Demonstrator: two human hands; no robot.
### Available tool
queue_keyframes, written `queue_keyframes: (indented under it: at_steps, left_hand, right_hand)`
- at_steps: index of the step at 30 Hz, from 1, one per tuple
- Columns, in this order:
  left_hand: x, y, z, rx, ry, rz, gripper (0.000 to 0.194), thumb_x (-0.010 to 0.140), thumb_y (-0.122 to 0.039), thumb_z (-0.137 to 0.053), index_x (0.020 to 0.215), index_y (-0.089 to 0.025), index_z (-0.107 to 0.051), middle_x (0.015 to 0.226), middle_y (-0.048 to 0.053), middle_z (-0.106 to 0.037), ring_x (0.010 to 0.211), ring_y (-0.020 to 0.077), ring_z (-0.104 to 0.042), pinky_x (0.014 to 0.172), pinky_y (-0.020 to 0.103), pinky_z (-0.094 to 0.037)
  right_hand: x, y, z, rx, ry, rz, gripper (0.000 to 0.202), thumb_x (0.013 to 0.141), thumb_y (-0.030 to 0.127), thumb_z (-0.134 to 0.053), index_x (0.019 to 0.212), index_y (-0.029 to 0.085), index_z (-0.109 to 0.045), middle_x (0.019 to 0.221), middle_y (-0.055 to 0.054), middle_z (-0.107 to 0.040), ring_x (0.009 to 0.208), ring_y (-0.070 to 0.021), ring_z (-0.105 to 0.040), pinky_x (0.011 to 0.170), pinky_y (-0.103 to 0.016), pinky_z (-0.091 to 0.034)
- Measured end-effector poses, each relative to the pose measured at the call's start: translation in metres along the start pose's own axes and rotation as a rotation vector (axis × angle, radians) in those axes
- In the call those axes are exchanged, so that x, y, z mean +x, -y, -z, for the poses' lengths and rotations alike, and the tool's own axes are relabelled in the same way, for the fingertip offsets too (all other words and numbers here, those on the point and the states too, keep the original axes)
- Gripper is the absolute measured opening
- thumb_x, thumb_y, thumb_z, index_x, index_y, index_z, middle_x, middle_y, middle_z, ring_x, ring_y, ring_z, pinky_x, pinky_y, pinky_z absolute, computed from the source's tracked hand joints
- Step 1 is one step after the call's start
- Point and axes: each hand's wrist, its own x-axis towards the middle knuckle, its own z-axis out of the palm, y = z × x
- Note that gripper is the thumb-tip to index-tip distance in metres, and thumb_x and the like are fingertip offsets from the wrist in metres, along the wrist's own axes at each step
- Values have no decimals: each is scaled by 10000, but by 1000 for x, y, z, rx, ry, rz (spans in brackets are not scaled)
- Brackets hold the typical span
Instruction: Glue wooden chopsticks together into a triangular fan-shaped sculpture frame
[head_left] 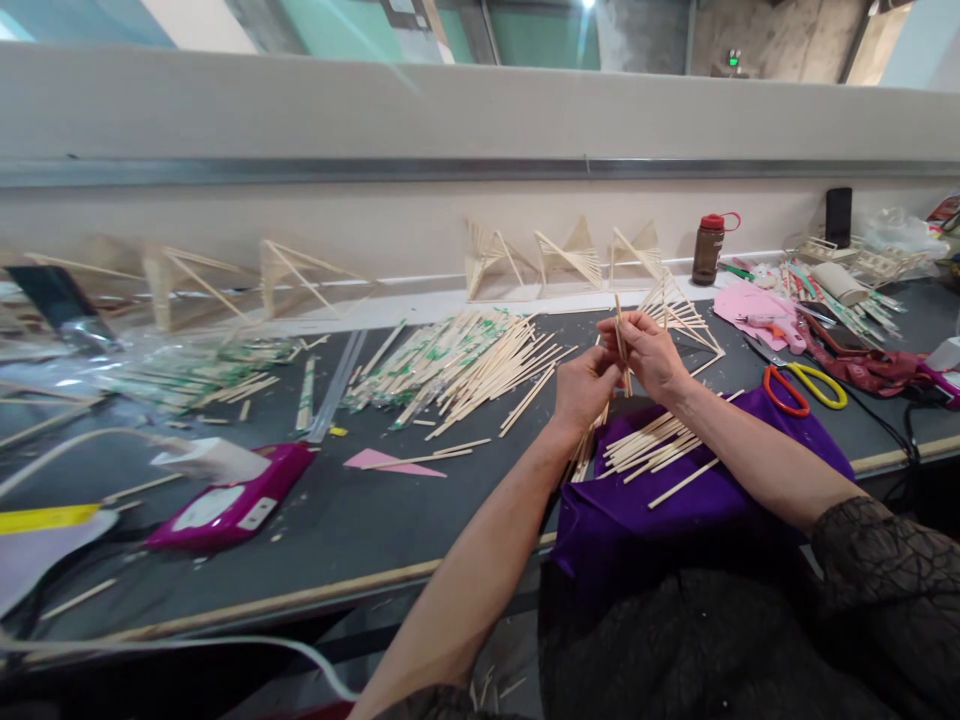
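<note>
A few thin wooden sticks (619,306), like disposable chopsticks, stand nearly upright between my two hands. My left hand (588,388) is closed around their lower part. Higher up, the fingers of my right hand (649,352) pinch them. How many sticks are held is hard to make out. Below my right wrist, several loose wooden sticks (660,445) lie on a purple cloth (780,435) over my lap and the table edge. Just beyond my right hand leans a fan-shaped stick frame (686,318).
Left of my hands spreads a pile of sticks (487,375), some in green-printed wrappers. Twisted stick models (570,258) line the wall. Scissors (810,385) and a brown bottle (707,250) stand to the right. A magenta power strip (240,500) with a white cable lies left.
</note>
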Motion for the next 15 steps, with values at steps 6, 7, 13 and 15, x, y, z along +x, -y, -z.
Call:
queue_keyframes:
  at_steps: [6, 7, 13, 15]
  left_hand:
    - [-1, 1, 0, 37, -9, -22, 217, 785, -387, -613, 832, -196, -704, 639, -12, -688, 565, 157, -672, 533, 240, -521]
    - [-1, 1, 0, 39, -10, -22, 215, 784, -381, -608, 831, -195, -704, 645, -11, -691, 561, 156, -672, 536, 242, -523]
    - [-1, -6, 5, 33, -18, -12, 178, 741, -343, -596, 781, -199, -692, 621, -17, -682, 577, 160, -674, 539, 241, -526]
    - [0, -8, 11, 37, -35, -16, 171, 714, -340, -607, 768, -201, -690, 625, -18, -679, 594, 157, -672, 539, 233, -518]
  right_hand:
    - [-2, 2, -2, -18, -10, -10, 195, 732, 356, -802, 767, 193, -702, 767, 13, -695, 733, -95, -603, 696, -209, -502]
    - [-2, 2, -2, -20, -7, -14, 204, 724, 363, -807, 765, 193, -702, 756, 14, -690, 727, -96, -601, 690, -209, -500]
    - [-1, 8, -4, -126, 24, 51, 209, 722, 370, -795, 773, 202, -682, 791, 15, -697, 764, -107, -605, 741, -232, -495]
    - [-4, 14, -8, -192, 40, 128, 163, 757, 344, -757, 792, 205, -680, 796, 20, -690, 761, -104, -593, 766, -237, -490]
